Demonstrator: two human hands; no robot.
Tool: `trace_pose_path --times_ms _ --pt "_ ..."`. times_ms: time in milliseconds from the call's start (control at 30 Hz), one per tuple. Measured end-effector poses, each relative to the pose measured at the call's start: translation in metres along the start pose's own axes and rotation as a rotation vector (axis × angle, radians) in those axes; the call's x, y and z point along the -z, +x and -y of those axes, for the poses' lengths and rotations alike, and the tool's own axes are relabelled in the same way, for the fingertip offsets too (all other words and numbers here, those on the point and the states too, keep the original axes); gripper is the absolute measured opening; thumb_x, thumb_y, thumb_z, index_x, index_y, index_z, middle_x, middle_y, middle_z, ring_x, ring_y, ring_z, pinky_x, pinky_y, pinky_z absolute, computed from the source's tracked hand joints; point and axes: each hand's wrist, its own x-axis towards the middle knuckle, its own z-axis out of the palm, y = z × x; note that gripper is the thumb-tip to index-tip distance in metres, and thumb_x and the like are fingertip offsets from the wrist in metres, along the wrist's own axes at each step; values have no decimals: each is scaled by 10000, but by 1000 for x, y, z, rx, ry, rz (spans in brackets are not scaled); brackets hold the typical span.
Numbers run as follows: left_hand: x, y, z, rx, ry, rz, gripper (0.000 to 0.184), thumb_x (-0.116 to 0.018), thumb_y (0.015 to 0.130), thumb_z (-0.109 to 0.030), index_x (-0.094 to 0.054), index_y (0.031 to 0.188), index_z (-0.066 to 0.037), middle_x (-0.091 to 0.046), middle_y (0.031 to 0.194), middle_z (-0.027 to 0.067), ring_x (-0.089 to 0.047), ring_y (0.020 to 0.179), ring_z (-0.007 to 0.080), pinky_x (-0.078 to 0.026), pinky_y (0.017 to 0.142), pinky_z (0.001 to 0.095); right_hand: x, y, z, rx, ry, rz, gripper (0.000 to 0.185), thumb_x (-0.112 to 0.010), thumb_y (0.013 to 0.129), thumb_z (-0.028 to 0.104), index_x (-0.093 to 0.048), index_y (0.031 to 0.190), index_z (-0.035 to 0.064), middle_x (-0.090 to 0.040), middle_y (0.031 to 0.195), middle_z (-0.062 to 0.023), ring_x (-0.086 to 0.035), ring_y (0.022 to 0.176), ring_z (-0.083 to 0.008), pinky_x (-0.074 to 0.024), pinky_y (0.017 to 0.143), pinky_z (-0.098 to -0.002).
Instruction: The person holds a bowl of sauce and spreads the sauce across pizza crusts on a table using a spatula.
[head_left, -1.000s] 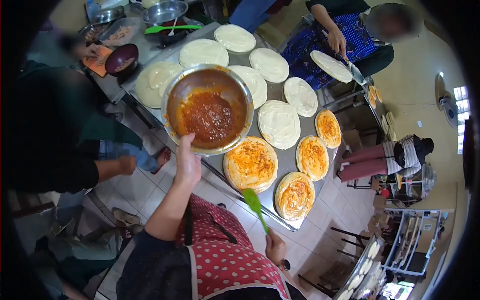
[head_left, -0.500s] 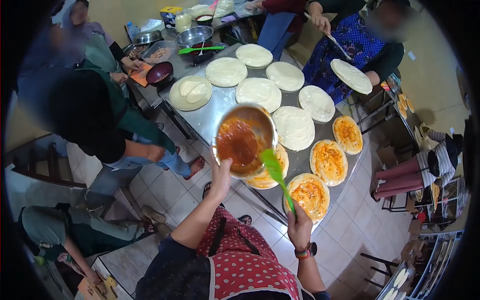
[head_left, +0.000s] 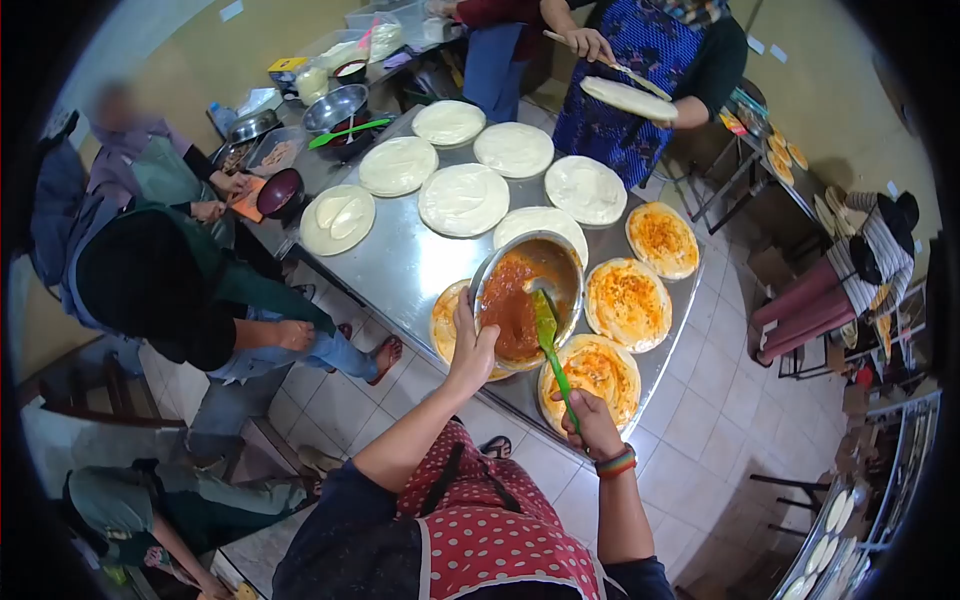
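Note:
My left hand (head_left: 476, 348) grips the near left side of a metal bowl (head_left: 558, 264), tilted so its inside shows. Red-orange sauce (head_left: 508, 312) lies in it. My right hand (head_left: 596, 424) is closed around the handle of a green spatula (head_left: 557, 372), whose head is inside the bowl at the sauce. Beneath the bowl, partly hidden, is a sauce-topped dough round (head_left: 445, 322). Another sauce-covered round (head_left: 592, 375) lies close to my right hand, with two more behind it. Farther back, several pale rounds (head_left: 463, 200) carry a white spread.
The rounds lie on a metal table (head_left: 385, 275). Across it, a person in a blue apron (head_left: 620, 95) holds a dough round (head_left: 628, 98) and a spreading tool. Co-workers stand at the left by a dark bowl (head_left: 281, 192) and another green spatula (head_left: 350, 133). Racks (head_left: 880, 540) stand at right.
The spatula head has gone from the bowl's right rim to inside it, over the sauce. The bowl has shifted right over the table. The view has turned, and the blue-aproned person's round is tilted flatter.

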Motion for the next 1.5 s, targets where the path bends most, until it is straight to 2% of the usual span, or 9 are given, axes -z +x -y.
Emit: trace_pose_path --times_ms 67,433,533,767,833,933,1100,1333,1500 --pt "-8 7 8 53 -74 47 678 -399 741 -196 -89 1281 72 -180 1270 253 -179 1203 350 -132 1008 366 -2 -4 5 -247 594 98 314 -347 904 313 -501 978 49 -311 490 29 -232 337 -47 -209 310 -184" --pt "-18 69 22 267 -381 270 533 -407 759 -144 -237 1237 22 -378 1159 133 -356 1072 203 -250 943 306 -2 2 36 -151 853 22 308 -365 893 327 -485 966 53 -305 476 25 -219 316 -53 -213 292 -196" --pt "2 88 37 325 -423 53 484 -421 761 -137 -286 1200 17 -396 1142 125 -373 1058 198 -272 929 303 -10 27 45 -113 842 -26 343 -395 878 356 -489 982 42 -311 481 22 -227 312 -52 -230 293 -193" --pt "105 139 45 328 -503 -118 403 -456 784 -219 -425 1104 23 -486 1082 91 -457 998 173 -329 888 306 -10 149 8 -110 294 -471 299 -404 877 249 -466 1109 71 -469 542 -50 -432 388 -149 -349 352 -256" --pt "130 154 46 312 -500 -113 401 -454 789 -207 -415 1115 22 -480 1091 92 -456 1001 174 -327 892 307 -27 182 -8 168 -711 -826 303 -432 844 182 -467 1128 83 -567 690 -175 -549 558 -311 -437 473 -379" --pt "154 165 43 355 -597 -126 413 -452 789 -190 -383 1140 16 -457 1104 91 -440 1007 173 -321 892 310 -88 182 16 -68 -762 -706 301 -448 813 137 -494 1105 85 -559 780 -241 -544 724 -383 -442 595 -448" --pt "178 184 25 420 -680 -162 413 -446 786 -180 -370 1144 11 -441 1106 87 -433 1005 164 -322 882 305 -82 178 57 28 -908 -810 267 -452 818 150 -544 1059 81 -561 664 -207 -551 577 -357 -430 491 -428" --pt "195 193 29 453 -780 -121 381 -454 790 -182 -406 1113 14 -458 1087 82 -439 1012 158 -321 888 298 -59 203 68 -287 -940 -778 246 -448 831 202 -572 1029 126 -578 729 -211 -569 659 -354 -451 564 -430" --pt "204 190 35 470 -832 -176 384 -457 793 -186 -402 1114 18 -455 1093 78 -431 1023 157 -308 901 299 -85 191 64 79 -912 -711 282 -458 822 191 -540 1090 157 -580 746 -182 -569 649 -342 -447 543 -426"
